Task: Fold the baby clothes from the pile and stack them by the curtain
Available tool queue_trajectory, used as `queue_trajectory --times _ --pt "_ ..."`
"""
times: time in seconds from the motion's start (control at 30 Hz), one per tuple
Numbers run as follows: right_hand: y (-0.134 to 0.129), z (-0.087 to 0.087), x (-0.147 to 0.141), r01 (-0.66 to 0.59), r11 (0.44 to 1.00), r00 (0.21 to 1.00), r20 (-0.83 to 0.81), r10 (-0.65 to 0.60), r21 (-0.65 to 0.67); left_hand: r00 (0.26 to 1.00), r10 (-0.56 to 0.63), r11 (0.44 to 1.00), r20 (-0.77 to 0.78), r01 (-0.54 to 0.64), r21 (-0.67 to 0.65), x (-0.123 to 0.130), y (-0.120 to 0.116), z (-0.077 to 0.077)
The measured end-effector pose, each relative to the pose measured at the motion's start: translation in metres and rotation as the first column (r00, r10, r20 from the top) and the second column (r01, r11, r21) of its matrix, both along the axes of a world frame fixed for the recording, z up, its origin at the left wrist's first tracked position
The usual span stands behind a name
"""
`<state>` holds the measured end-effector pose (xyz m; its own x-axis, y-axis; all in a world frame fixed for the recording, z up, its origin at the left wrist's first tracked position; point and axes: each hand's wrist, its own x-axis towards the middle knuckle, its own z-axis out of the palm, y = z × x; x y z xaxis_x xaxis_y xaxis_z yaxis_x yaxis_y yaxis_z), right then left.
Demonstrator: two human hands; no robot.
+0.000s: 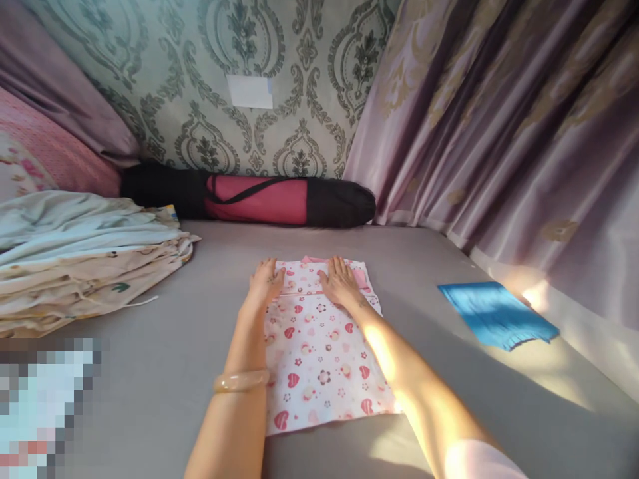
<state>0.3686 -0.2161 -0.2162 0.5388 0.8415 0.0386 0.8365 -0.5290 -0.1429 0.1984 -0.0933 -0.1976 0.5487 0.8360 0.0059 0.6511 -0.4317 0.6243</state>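
A white cloth garment [324, 359] printed with red hearts and flowers lies flat on the grey sheet, its far end folded over, with some pink fabric showing at the far edge. My left hand [267, 281] rests on the far left corner of the cloth, fingers stretched forward. Flat on the folded part, right of the middle, is my right hand [340, 281], its fingers extended. Neither hand grips anything. A pale bangle [241, 381] circles my left forearm.
Beyond the cloth, a long black and red bag [259, 199] lies against the patterned wall [299, 60]. Rumpled pale fabric [90, 246] is piled at left. A folded blue cloth [499, 313] lies at right, near the purple curtain [499, 133].
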Motion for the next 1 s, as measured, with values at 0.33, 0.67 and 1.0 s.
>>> queue_trajectory --times 0.33,0.67,1.0 --pt "0.010 0.013 0.001 0.020 0.989 0.998 -0.059 -0.029 -0.146 0.976 0.183 0.982 0.121 -0.175 -0.071 -0.030 0.010 0.027" --pt "0.036 -0.012 -0.055 -0.252 0.964 0.966 -0.034 0.256 0.090 0.957 0.238 0.971 0.166 -0.234 -0.044 -0.043 0.007 0.045" --pt "0.048 0.021 -0.059 -0.289 0.957 0.950 -0.128 0.284 -0.029 0.946 0.247 0.969 0.210 -0.245 -0.035 -0.043 0.002 0.050"
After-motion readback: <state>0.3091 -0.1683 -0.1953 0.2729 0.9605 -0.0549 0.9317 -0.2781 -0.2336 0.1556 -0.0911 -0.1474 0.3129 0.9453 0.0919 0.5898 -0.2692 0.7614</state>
